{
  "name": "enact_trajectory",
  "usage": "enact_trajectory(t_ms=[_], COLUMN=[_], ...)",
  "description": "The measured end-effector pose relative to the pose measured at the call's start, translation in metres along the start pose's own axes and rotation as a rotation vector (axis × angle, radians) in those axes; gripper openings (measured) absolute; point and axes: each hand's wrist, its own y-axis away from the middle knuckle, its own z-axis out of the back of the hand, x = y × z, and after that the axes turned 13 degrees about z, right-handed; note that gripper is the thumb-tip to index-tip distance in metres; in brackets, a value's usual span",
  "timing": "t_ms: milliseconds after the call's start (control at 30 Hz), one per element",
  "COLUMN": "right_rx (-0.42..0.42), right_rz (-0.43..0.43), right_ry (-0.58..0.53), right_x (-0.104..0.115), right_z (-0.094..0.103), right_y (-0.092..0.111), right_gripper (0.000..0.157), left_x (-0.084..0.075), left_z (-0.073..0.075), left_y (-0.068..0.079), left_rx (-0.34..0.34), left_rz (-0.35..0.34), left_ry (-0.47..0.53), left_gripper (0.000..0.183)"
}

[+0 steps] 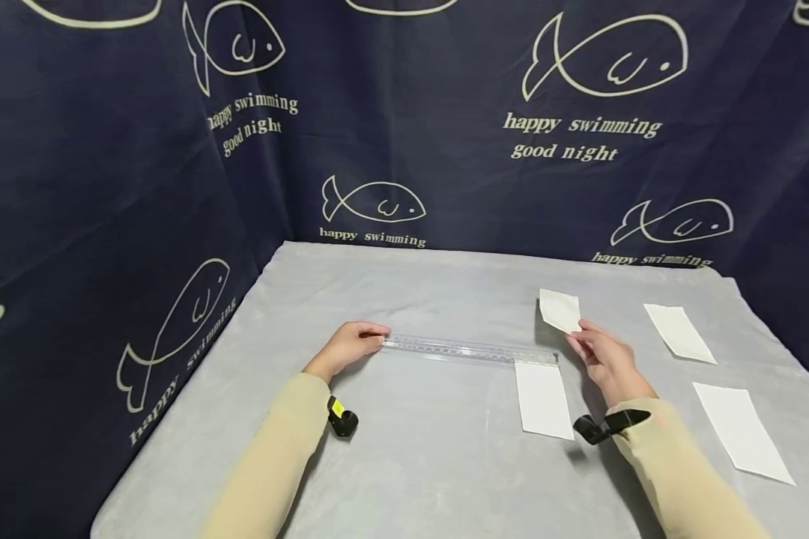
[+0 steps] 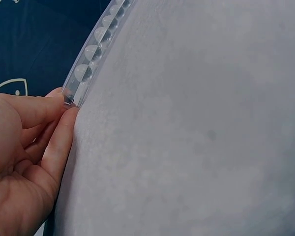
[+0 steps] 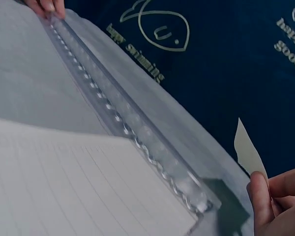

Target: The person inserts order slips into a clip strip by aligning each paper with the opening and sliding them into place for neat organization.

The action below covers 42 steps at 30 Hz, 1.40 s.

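A long clear plastic ruler (image 1: pixel 468 349) with a scalloped inner strip lies across the middle of the table. My left hand (image 1: pixel 347 346) pinches its left end between thumb and fingers, also seen closely in the left wrist view. The ruler's right end overlaps the top edge of a white lined sheet of paper (image 1: pixel 544 400). Beyond that end, my right hand (image 1: pixel 607 358) holds up a small piece of paper (image 1: pixel 559 309), pinched at its lower corner between thumb and fingers. In the right wrist view this paper piece (image 3: pixel 248 147) appears nearly edge-on.
Two more white paper pieces lie on the right side of the table: a smaller one (image 1: pixel 679 333) farther back and a longer one (image 1: pixel 744 433) nearer. A grey cloth (image 1: pixel 404 449) covers the table. Dark blue curtains (image 1: pixel 445 135) with fish drawings hang behind and at the left.
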Motion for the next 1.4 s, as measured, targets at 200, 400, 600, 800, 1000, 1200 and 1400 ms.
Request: enact_trajectory(t_ms=[200,400,600,800,1000,1200,1400], right_rx=[0.030,0.023,0.026,0.027,0.015,0.015,0.003], right_rz=[0.018,0.040,0.053,0.063,0.050,0.072,0.065], right_ry=[-0.020,-0.022,-0.018,-0.028,-0.033,-0.032,-0.050], right_x=[0.006,0.006,0.000,-0.008,-0.015,-0.022,-0.029], right_z=[0.000,0.000,-0.007,-0.018,-0.027,-0.034,-0.039], right_y=[0.015,0.027,0.040,0.053,0.065,0.075,0.082], right_gripper=[0.039,0.041,0.040,0.040,0.039,0.037,0.033], left_x=[-0.005,-0.008,-0.007,-0.005,-0.005,-0.004,-0.004], left_z=[-0.008,-0.013,-0.011,-0.006,-0.002,0.000,0.001], left_y=[-0.005,-0.007,-0.009,-0.009,-0.005,-0.001,-0.001], left_rx=[0.006,0.035,0.046,0.065,0.092,0.105,0.113], left_rz=[-0.006,-0.020,-0.014,0.017,0.047,0.037,0.021], left_ry=[-0.007,-0.001,0.015,0.058,0.111,0.103,0.092], left_gripper=[0.023,0.024,0.024,0.024,0.026,0.026,0.027])
